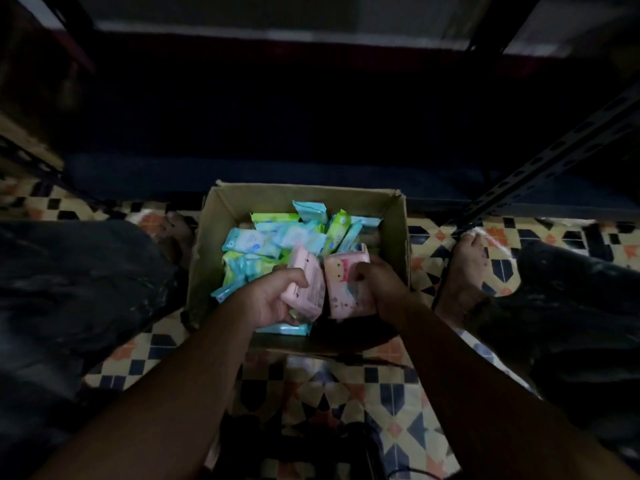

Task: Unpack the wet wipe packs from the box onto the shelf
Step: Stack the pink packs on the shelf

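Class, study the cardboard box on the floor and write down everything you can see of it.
The cardboard box is plain brown, open-topped and upright on the patterned tile floor, in front of a dark metal shelf. Its far rim looks torn and uneven. Inside lies a loose jumble of blue and green wet wipe packs. Over its near side, the left hand and right hand each hold a pink pack. A bare foot stands on either side.

Cardboard box (398, 237) on patterned tile floor (346, 386)
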